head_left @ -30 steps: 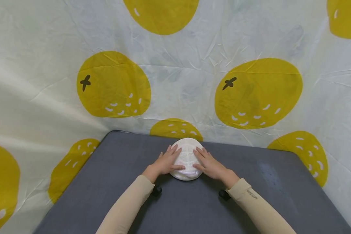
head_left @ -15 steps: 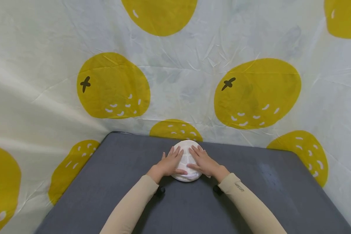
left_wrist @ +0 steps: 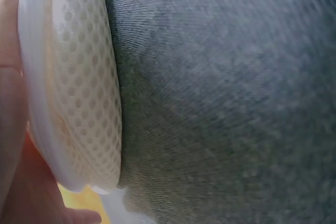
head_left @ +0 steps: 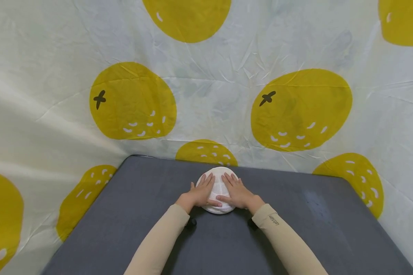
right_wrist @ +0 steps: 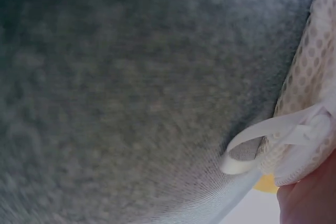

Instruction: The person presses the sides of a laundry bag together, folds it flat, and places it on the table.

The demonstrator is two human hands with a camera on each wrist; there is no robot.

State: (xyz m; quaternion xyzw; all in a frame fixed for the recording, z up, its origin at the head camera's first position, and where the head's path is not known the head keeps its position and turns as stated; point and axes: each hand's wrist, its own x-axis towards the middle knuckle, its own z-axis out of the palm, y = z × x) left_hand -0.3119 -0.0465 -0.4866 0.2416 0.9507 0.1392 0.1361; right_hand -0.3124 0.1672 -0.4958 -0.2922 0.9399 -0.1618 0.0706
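Observation:
A round white mesh laundry bag (head_left: 221, 187) lies toward the far edge of the grey table. My left hand (head_left: 201, 194) rests on its left half, fingers spread and straight. On the right half my right hand (head_left: 238, 194) lies likewise, and both thumbs point inward, almost meeting near the front. The left wrist view shows the bag's honeycomb mesh side (left_wrist: 86, 77) and pale rim (left_wrist: 37, 82) from the edge, low on the grey surface. A white ribbon loop (right_wrist: 278, 125) sticks out from the bag's side in the right wrist view. Most of each palm's contact is hidden.
The grey table (head_left: 220, 248) spreads to both sides of the bag and in front of it. Behind and beside it hangs a pale cloth (head_left: 213, 99) printed with yellow fruit. A dark wrist camera (head_left: 191, 222) sits under the left cuff.
Both hands have slid inward over the bag, bringing the thumbs closer together. The bag appears slightly lower in the head view.

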